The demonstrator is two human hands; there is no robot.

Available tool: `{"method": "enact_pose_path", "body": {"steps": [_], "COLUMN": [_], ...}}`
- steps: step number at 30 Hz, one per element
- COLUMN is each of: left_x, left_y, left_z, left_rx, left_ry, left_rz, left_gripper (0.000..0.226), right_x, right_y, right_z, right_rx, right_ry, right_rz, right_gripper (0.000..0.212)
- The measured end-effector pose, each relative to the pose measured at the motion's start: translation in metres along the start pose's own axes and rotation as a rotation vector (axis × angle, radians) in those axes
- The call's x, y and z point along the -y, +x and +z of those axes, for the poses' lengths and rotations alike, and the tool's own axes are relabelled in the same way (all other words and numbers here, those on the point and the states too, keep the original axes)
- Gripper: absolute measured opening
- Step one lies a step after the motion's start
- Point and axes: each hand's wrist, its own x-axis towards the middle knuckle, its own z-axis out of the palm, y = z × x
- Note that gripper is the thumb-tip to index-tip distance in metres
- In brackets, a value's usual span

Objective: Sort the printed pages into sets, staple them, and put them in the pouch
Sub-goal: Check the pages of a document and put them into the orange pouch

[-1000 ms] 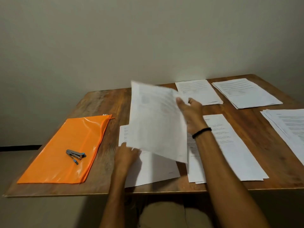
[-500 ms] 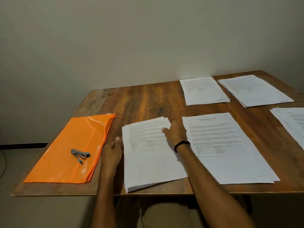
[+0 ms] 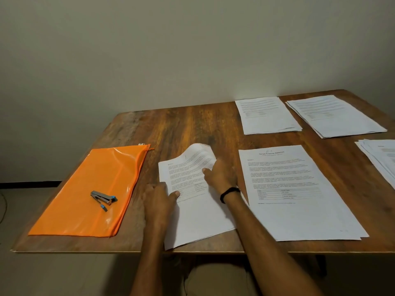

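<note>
**— What does your head camera give you? Where are the pages?**

— I take the orange pouch [image 3: 89,189] as my mark. It lies flat on the wooden desk [image 3: 192,124], and the small stapler [image 3: 103,198] lies on top of it. Just to the right of the pouch lies the first stack [image 3: 192,212] of printed pages, a little turned, with its near corner reaching the desk edge.

**— And your hands?**

— Both are on the first stack. My right hand [image 3: 221,176], on the side away from the pouch, has its fingers curled under the far corner of the pages with the thumb on top, so this corner bends up from the desk. A black band [image 3: 229,192] is on that wrist. My left hand [image 3: 159,197] is at the edge of the stack that faces the pouch, and its thumb presses on the top page. Its fingers are blurred. I cannot tell if they grip the edge.

**— Other paper?**

— Yes. Further right of the pouch, beyond the first stack, lies a second stack [image 3: 299,193], flat. Two far stacks [image 3: 267,115] lie close to the wall, well right of the pouch. One more pile [image 3: 380,159] is cut by the right border of the view.
</note>
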Motion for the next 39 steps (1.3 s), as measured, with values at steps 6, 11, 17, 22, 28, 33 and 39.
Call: {"method": "enact_pose_path", "body": {"steps": [6, 11, 17, 22, 28, 33, 39], "left_x": [0.017, -0.028, -0.027, 0.035, -0.017, -0.021, -0.026], "left_y": [0.013, -0.012, 0.007, 0.054, 0.019, 0.018, 0.012], "left_z": [0.003, -0.030, -0.024, -0.003, -0.031, -0.022, -0.027], "left_rx": [0.008, 0.102, 0.078, 0.069, 0.159, 0.194, 0.214], "left_ry": [-0.205, -0.741, -0.485, -0.246, -0.268, -0.268, -0.248], "left_rz": [0.025, 0.282, 0.178, 0.184, 0.157, 0.139, 0.111], "left_gripper": [0.058, 0.041, 0.028, 0.063, 0.035, 0.033, 0.037], "right_x": [-0.004, -0.018, -0.053, -0.110, -0.130, -0.118, -0.126], "right_y": [-0.004, -0.005, -0.004, -0.006, -0.004, -0.001, -0.001], "right_z": [-0.042, -0.064, -0.094, -0.148, -0.162, -0.167, -0.180], "right_rx": [0.156, 0.229, -0.173, -0.303, -0.214, -0.126, 0.026], "right_ry": [0.547, 0.948, 0.177, -0.341, -0.427, -0.390, 0.297], "right_rz": [0.025, 0.150, 0.139, 0.483, 0.552, 0.489, 0.304], "right_gripper": [0.023, 0.024, 0.039, 0.099, 0.110, 0.093, 0.045]}}
